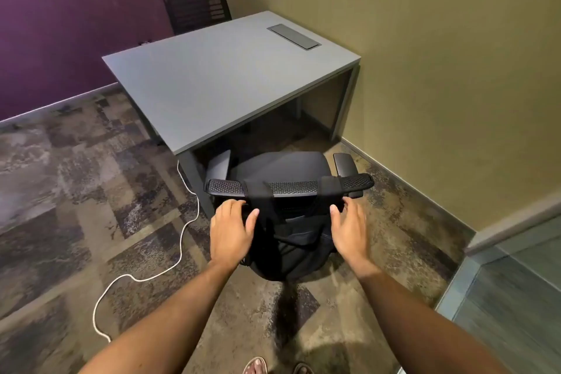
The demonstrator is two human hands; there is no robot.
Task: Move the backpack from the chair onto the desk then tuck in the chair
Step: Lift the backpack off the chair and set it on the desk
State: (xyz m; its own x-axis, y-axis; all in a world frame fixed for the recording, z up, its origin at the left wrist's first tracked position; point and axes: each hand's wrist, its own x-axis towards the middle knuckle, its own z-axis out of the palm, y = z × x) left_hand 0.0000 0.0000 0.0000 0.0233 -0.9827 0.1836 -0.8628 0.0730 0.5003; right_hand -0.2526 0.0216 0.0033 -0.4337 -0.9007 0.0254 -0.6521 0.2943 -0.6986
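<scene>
My left hand and right hand, fingers spread and gripping nothing, flank the black backpack hung behind the chair; next, I think, lifting its straps clear toward the desk beyond.

So the chair is sitting right in front of the worktop, backpack hanging off its backrest, cable lying on the floor to the left.
</scene>
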